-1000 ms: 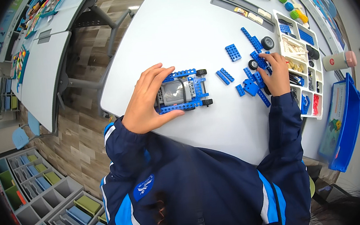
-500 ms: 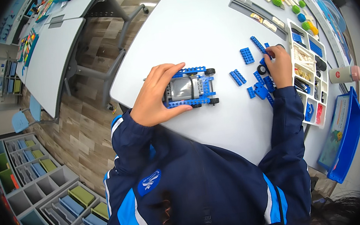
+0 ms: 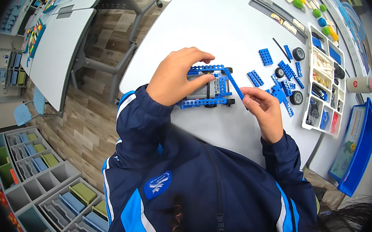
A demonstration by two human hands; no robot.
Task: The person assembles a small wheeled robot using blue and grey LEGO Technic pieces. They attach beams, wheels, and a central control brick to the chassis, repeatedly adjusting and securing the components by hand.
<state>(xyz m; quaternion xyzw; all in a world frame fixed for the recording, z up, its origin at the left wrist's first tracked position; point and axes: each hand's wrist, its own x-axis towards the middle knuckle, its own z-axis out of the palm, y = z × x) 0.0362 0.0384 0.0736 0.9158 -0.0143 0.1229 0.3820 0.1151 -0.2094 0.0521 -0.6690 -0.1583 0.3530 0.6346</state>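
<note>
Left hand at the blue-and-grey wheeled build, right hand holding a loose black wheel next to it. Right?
Not quite: the right hand holds a long blue beam, not a wheel, as the head view shows. The left hand is at the blue-and-grey wheeled build, as you said.

Blue beam [image 3: 234,84], blue-and-grey model car [image 3: 202,92], white tabletop [image 3: 217,23], navy jacket [image 3: 191,173] with white stripes

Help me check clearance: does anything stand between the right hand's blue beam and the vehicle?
Nothing visible does. The blue beam in the right hand overlaps the right end of the vehicle in view; contact is unclear.
</note>
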